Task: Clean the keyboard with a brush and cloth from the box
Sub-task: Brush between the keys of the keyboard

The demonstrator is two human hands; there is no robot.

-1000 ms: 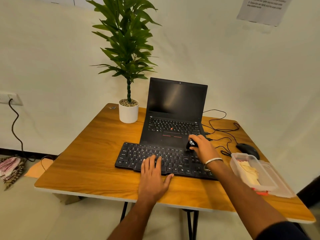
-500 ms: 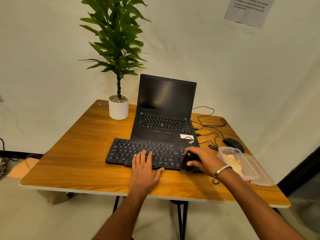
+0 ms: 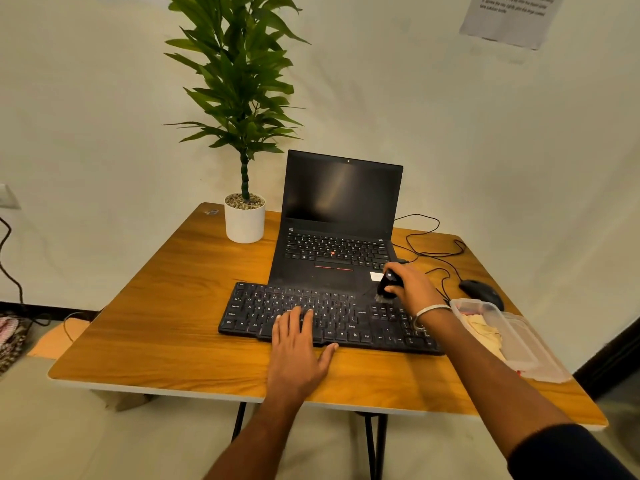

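A black keyboard (image 3: 263,306) lies on the wooden table (image 3: 166,323) in front of an open black laptop (image 3: 341,216). My left hand (image 3: 298,351) rests flat on the keyboard's front middle, fingers spread, holding nothing. My right hand (image 3: 414,289) grips a small black brush (image 3: 386,289) at the keyboard's upper right, bristles down on the keys. A clear plastic box (image 3: 523,348) at the right edge holds a yellowish cloth (image 3: 485,332).
A potted plant in a white pot (image 3: 245,220) stands at the back left of the table. A black mouse (image 3: 481,291) and its loose cables (image 3: 436,251) lie behind the box. The box's lid sits beside it near the right table edge.
My right hand has carried the brush from the keyboard's front right edge back up to its upper right corner. My left hand stays flat on the keyboard.
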